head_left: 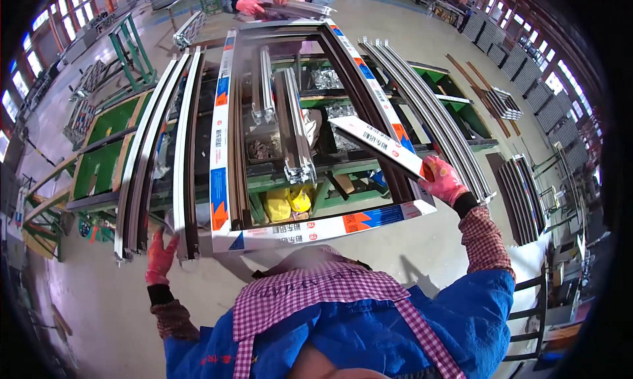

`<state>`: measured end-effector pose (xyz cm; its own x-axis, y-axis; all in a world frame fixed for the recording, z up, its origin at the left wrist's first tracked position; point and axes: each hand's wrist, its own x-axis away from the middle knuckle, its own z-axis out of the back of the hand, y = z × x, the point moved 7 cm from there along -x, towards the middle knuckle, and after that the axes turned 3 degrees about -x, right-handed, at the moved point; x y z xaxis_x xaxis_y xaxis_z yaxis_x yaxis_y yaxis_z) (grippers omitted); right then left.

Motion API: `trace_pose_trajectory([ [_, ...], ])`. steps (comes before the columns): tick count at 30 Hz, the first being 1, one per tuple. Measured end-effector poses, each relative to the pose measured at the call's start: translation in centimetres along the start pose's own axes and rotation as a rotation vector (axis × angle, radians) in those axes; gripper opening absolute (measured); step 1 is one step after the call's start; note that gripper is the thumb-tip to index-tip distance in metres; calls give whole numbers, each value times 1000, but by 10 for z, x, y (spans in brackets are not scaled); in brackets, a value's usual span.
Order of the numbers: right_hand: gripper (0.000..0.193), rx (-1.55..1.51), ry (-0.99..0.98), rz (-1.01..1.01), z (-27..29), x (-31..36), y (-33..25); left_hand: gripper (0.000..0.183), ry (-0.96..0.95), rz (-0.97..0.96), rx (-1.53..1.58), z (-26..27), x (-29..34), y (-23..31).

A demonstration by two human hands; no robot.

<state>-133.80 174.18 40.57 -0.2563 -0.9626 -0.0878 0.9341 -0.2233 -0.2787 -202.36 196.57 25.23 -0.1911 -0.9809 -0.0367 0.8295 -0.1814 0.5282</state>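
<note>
A large rectangular window frame (pixel 221 148), wrapped in white film with blue and orange marks, lies flat on a green work stand. My right hand (pixel 443 180), in a pink glove, grips one end of a short film-wrapped profile piece (pixel 379 145) that slants over the frame's right side. My left hand (pixel 160 257), also gloved, hangs open near the ends of the long bare profiles (pixel 158 148) to the left of the frame, holding nothing. At the far end, another person's gloved hands (pixel 250 5) rest on a profile.
More long profiles (pixel 428 108) lie along the frame's right side. Stacks of profiles (pixel 524 201) sit on the floor at right. Green stands (pixel 135 49) are at left, and yellow items (pixel 289 202) lie under the frame.
</note>
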Motion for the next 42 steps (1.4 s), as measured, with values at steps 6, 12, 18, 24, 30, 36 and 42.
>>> trace_pose_trajectory([
  [6, 39, 133, -129, 240, -5, 7, -79, 76, -174, 293, -101, -35, -34, -59],
  [12, 45, 66, -203, 422, -28, 9, -136, 44, -313, 320, 570, -61, -46, -43],
  [18, 42, -13, -258, 470, -55, 8, -172, 48, -617, 354, 780, -78, -44, -82],
  [24, 54, 39, -327, 449, -65, 19, -174, 55, -534, 300, 722, -73, -45, -1],
  [30, 54, 51, -346, 446, -72, 14, -172, 52, -582, 70, 787, -30, -63, 47],
  [36, 54, 7, -260, 480, -73, 17, -178, 63, -585, -266, 969, 20, -54, 110],
  [42, 50, 25, -254, 413, -75, 10, -177, 44, -453, -132, 958, -18, -55, 188],
])
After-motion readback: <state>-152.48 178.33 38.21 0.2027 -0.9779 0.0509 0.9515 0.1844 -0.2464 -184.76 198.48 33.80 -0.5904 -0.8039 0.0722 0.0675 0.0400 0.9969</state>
